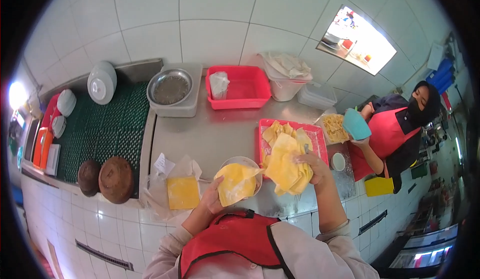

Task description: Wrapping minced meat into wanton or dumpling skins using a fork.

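My left hand holds a thin yellow dough sheet above a round bowl, which it mostly covers. In my right hand is a loose bunch of yellow dough sheets, over the near edge of a red tray. Folded yellow pieces lie in that tray. A metal utensil shows beside my right fingers; whether I hold it cannot be told. Left of the bowl, a square stack of yellow dough sheets rests on clear plastic wrapping.
A co-worker at the right holds a turquoise container beside a tub of yellow pieces. A white cup stands nearby. Behind are a red basin and a metal bowl. Clay mortars sit on the green rack.
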`<state>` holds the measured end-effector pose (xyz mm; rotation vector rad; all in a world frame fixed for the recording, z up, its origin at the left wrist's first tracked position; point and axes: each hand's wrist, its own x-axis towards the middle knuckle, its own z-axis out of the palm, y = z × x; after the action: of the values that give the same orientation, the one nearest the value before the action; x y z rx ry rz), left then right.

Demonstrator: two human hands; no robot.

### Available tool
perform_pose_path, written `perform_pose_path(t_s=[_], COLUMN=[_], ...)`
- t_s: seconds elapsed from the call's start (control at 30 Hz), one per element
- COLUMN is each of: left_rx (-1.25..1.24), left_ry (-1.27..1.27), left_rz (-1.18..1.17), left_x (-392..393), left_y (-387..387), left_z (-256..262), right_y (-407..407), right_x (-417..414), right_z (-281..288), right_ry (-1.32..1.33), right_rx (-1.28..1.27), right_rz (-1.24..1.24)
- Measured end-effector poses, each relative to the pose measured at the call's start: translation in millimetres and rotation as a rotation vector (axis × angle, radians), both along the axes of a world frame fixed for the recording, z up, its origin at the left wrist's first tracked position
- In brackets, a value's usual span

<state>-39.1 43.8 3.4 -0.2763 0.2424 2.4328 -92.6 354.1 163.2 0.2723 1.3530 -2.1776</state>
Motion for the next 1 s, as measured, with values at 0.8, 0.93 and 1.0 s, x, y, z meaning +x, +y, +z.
perform_pose_path(t_s=[0.8,0.93,1.0], left_rx=[-0.102,-0.126,-0.259], left_ry=[0.074,0.044,-0.028], left_rz=[0.003,0.004,0.043], left_x=[-2.8,-2.0,-0.6], left_y=[32.4,30.1,28.4], left_z=[4.2,-4.2,-2.5], right_y=[-60.6,-48.8,-41.8], right_x=[-17.0,-16.5,-18.8], right_z=[11.0,17.7,23.7], right_ry=[-0.033,-0.03,0.013], right_rx=[-0.214,-0.265,-0.234], right_rz=[0.011,-0.024,-0.024])
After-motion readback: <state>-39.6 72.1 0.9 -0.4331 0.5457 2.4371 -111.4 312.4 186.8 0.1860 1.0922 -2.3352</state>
